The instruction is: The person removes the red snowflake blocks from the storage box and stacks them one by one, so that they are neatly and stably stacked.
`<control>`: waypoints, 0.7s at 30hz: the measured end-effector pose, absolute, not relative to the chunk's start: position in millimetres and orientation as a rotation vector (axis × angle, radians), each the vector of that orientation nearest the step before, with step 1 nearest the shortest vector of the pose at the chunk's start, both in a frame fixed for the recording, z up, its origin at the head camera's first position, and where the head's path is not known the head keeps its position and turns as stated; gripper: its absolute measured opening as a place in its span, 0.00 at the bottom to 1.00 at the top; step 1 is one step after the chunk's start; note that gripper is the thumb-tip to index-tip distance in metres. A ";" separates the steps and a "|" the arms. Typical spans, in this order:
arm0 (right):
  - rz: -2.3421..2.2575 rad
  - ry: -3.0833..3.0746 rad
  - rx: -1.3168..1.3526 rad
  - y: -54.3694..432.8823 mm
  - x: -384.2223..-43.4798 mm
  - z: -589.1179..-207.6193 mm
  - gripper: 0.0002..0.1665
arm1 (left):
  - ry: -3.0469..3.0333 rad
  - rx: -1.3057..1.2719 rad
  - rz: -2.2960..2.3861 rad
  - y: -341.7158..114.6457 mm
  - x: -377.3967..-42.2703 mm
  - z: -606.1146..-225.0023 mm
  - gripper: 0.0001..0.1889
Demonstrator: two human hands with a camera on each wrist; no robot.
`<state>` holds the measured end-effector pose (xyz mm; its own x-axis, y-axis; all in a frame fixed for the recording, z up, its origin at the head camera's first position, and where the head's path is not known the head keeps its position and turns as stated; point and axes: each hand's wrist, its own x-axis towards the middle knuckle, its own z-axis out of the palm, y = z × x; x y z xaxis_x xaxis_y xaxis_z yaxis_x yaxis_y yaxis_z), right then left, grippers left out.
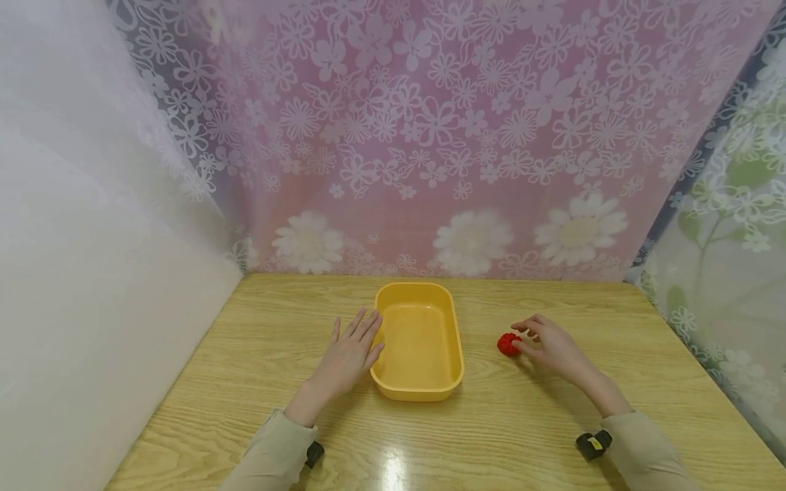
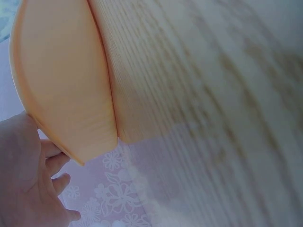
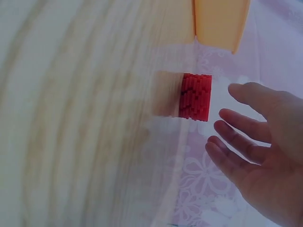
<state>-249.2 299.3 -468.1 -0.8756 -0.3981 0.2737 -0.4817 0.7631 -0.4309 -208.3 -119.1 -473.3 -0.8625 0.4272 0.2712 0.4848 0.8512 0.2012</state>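
Note:
A yellow plastic basin [image 1: 417, 394] with rounded corners sits on the wooden table. My left hand [image 1: 345, 358] lies at its left rim, fingers spread and mostly straight; in the left wrist view, the fingers [image 2: 57, 163] touch the edge of the basin wall [image 2: 71, 71]. To the right of the basin is a small red roundish thing [image 1: 507, 344]. The right wrist view shows its ridged, blocky side [image 3: 196, 97]; its kind is unclear. My right hand [image 1: 555, 351] hovers just beside it with loosely bent fingers, and a gap shows between fingertips and red thing.
The light wood table [image 1: 245, 402] ends at a pink floral curtain [image 1: 417, 170] behind. A white wall [image 1: 110, 245] bounds the left side, and a floral sheet [image 1: 724, 273] hangs on the right. Black wrist bands with cameras [image 1: 593, 444] are on both wrists.

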 end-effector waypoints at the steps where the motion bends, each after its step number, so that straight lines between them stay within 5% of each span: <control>1: 0.759 -2.779 0.698 299.8 -248.3 -467.2 0.17 | -2.812 -0.702 -0.389 -119.0 -208.4 -473.3 0.31; 13: 0.699 -2.571 0.690 300.0 -236.8 -461.1 0.09 | -2.824 -0.686 -0.415 -120.9 -209.0 -474.0 0.31; 21: 0.770 -2.571 0.679 306.1 -231.3 -450.8 0.17 | -2.846 -0.714 -0.524 -130.8 -212.4 -472.8 0.37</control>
